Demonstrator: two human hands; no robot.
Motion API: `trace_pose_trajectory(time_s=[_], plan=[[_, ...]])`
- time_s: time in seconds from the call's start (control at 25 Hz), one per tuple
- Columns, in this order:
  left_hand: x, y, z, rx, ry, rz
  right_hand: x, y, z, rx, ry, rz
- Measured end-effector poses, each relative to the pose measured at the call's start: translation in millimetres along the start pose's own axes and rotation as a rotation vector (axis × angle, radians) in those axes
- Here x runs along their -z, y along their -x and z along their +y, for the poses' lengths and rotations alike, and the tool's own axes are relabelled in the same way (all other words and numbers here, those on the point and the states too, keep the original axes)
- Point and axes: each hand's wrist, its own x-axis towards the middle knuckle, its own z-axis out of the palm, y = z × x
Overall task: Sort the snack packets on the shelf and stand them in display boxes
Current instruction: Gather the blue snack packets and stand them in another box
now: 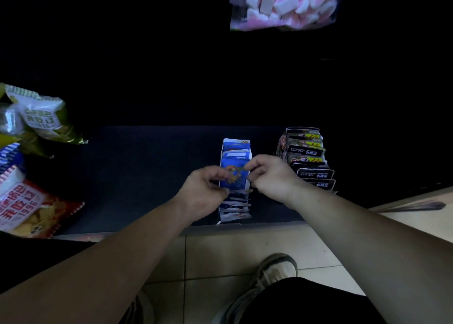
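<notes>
I am watching both hands meeting over the dark shelf, and I am seeing a blue packet standing upright between them. The left hand is pinching the packet's left edge with curled fingers, and the right hand is pinching its upper right corner. The packet is sitting in the blue display box, which is running from beyond the fingertips back under the hands, with more blue packets lined up in it. Just right of the right hand, a black display box is holding a row of dark packets. Well to the left of the left hand, a red chip bag and a green chip bag are lying at the shelf's end.
</notes>
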Motion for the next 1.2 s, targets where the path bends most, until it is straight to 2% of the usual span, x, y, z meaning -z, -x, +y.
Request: trace_pose_trajectory(time_s=[0.08, 0.16, 0.28, 0.36, 0.76, 1.04, 1.2], plan=[[-4.1, -0.1, -8.2, -0.009, -0.113, -0.080, 1.7, -3.1, -1.4, 0.011, -0.003, 0.046], [-6.1, 0.0, -14.8, 0.014, -0.178, -0.086, 1.5, -5.8, -4.4, 0.041, 0.055, 0.088], [-3.5, 1.4, -15.4, 0.117, -0.088, -0.050, -4.2, -11.8, -8.1, 0.063, 0.160, 0.064], [-0.9, 2.0, -13.6, 0.139, -0.058, -0.075, -7.2, -17.3, -11.2, 0.042, 0.148, 0.063], [11.1, 9.5, -14.0, 0.139, -0.074, -0.146, -15.2, -23.0, -12.0, -0.002, 0.172, 0.090], [9.3, 7.5, -13.7, 0.143, -0.042, -0.143, -19.5, -20.9, -14.1, 0.020, 0.354, 0.042], [2.9, -1.4, -18.3, 0.155, 0.007, -0.011, -4.0, -6.9, -17.4, 0.104, 0.163, 0.066]])
